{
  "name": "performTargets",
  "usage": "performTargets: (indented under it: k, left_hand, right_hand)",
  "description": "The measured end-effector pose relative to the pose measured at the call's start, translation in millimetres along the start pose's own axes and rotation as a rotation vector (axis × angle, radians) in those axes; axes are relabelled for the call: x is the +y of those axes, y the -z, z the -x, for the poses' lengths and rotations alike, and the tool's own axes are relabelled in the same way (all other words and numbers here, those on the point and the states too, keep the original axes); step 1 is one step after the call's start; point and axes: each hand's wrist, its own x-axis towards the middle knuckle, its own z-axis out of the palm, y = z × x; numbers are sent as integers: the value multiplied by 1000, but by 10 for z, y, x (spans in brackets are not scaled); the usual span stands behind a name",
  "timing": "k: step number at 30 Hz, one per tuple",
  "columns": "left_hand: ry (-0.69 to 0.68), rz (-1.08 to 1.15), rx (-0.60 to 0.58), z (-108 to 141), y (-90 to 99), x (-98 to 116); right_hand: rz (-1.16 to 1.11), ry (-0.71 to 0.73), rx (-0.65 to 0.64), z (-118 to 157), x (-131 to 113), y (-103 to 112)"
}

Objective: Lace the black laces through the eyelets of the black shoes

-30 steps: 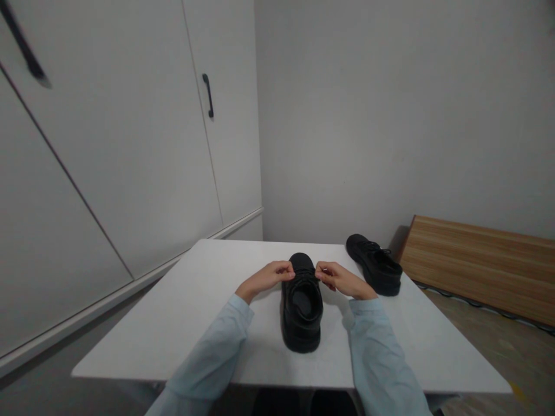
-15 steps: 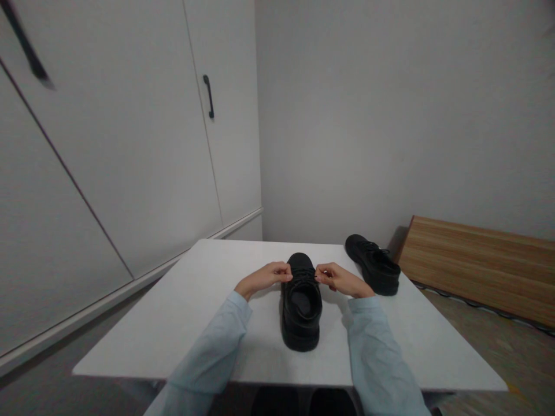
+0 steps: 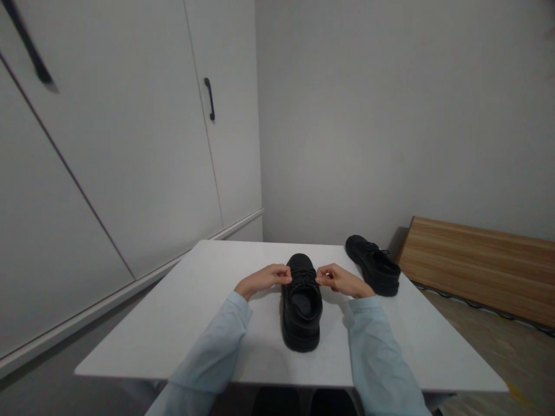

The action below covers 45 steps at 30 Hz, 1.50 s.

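Note:
A black lace-up shoe [image 3: 300, 335] stands upright on the white table [image 3: 195, 323], its toe pointing away from me and its heel towards me. My left hand [image 3: 269, 277] is at the left side of the lacing, with thumb and fingers pinched together on a shoelace. Across from it, my right hand [image 3: 336, 278] pinches a shoelace at the right side. The dark laces [image 3: 302, 278] lie over the tongue between both hands; their ends are too small and dark to make out.
A second black shoe [image 3: 375, 266] stands at the table's far right edge, its laces on top. Beyond it a wood-grain panel [image 3: 477, 266] lies against the grey wall [image 3: 390, 115]. White cabinets [image 3: 130, 144] with black handles line the left side.
Hardly anything differs. Both hands stay at the laces, with the right fingers shifted very slightly; the shoe keeps its place.

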Motion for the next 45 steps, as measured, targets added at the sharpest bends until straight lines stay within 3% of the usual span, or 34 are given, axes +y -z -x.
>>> performTargets:
  k: [8, 13, 16, 20, 24, 26, 30, 34, 38, 45]
  left_hand:
    - [-4, 18, 15, -4, -7, 14]
    - [-43, 3, 213, -28, -24, -23]
    - [-11, -127, 354, -44, -23, -86]
    - [48, -272, 448, -67, -22, -160]
    - [54, -342, 465, -78, -34, -214]
    - [54, -422, 456, -76, -41, -252]
    - [45, -639, 455, -64, -52, -329]
    - [55, -733, 447, -49, -56, -342]
    - [53, -754, 451, -37, -60, -315]
    - [62, -799, 440, -34, -88, -322]
  right_hand:
    - [-47, -28, 17, -23, 29, 4]
    - [-71, 5, 98, -36, -8, -5]
    - [-122, 25, 162, -27, -60, 2]
    - [-192, 46, 308, -19, -162, 40]
    - [-203, 162, 603, 7, -334, 39]
    - [-195, 228, 673, 61, -449, -7]
    - [-57, 295, 658, 255, -677, -211]
    - [135, 241, 525, 445, -775, -521]
    - [320, 222, 475, 535, -681, -849]
    - [677, 236, 613, 551, -422, -1271]
